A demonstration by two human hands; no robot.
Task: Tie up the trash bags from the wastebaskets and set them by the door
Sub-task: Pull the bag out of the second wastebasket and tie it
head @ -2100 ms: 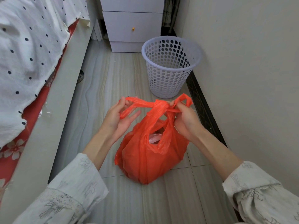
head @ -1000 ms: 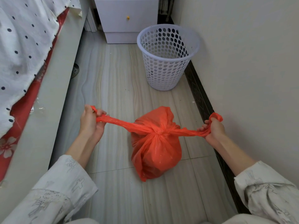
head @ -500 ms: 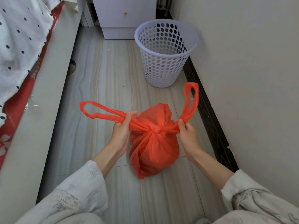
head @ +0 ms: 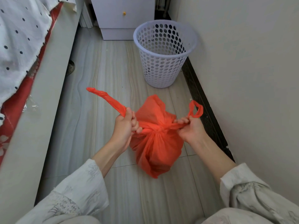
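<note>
Nearest, two pale printed sleeves, the left sleeve (head: 77, 186) at bottom left, the right sleeve (head: 252, 191) at bottom right. Between the forearms, an orange plastic trash bag (head: 155, 147), bottom resting on the grey tiled floor (head: 100, 88), roughly midway between bed frame and wall. Bag upright, long axis running from a pointed lower corner near the viewer up to a knot (head: 157, 127) at its neck, loose plastic bunched above the knot.

Left hand (head: 125, 125) just left of the knot, fingers curled tight round the left handle (head: 106, 99); free end of that handle sticking out past the thumb, pointing up and left, away from the bag. Right hand (head: 190, 126) just right of the knot, fingers curled round the right handle (head: 195, 109); its loop poking out above the knuckles, toward the wall (head: 242, 62). Both handles drawn sideways from the knot, opposite ways.

No readable writing on the bag.

Farther off, a white perforated wastebasket (head: 163, 50) standing upright by the dark baseboard (head: 202, 97) along the right wall. Behind it, a white drawer unit (head: 121, 18) with a small yellow knob. Along the left edge, a pale bed frame (head: 53, 75) carrying white dotted bedding (head: 19, 39) over red floral cloth.
</note>
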